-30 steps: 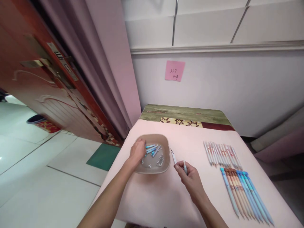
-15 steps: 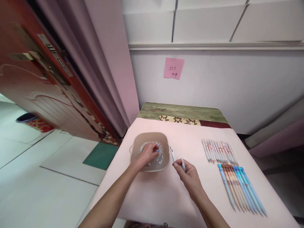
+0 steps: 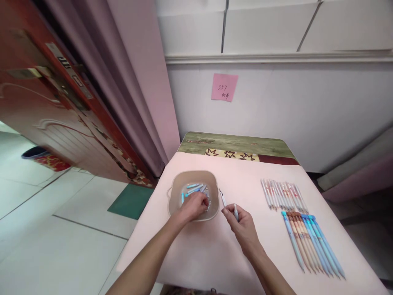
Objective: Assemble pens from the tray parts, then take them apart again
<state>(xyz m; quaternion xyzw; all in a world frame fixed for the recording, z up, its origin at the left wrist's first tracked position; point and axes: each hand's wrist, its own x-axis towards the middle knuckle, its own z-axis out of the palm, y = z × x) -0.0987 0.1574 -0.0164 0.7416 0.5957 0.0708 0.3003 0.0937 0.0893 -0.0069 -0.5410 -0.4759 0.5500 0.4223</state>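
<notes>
My left hand (image 3: 195, 205) reaches down into a beige plastic basin (image 3: 173, 186), its fingers curled together among small parts. Whatever lies between those fingertips is hidden. Blue pen pieces (image 3: 194, 189) lie in the basin beyond the hand, with little whitish parts near the fingers. Just right of the basin, my right hand (image 3: 241, 225) is closed on a slim white pen refill (image 3: 222, 198) with a dark tip that points up and left. A pale grey-blue pen barrel (image 3: 236, 213) sticks up from the same hand.
On the right of the pink-covered table (image 3: 196, 254) lies a row of whitish pens (image 3: 284, 196). Nearer me is a row of blue and brown pens (image 3: 311, 243). A pink note (image 3: 224, 87) hangs on the wall behind. A red door (image 3: 55, 110) stands at left.
My left hand has shifted slightly toward me and right inside the basin, uncovering more blue pen pieces. My right hand keeps its hold and has hardly moved.
</notes>
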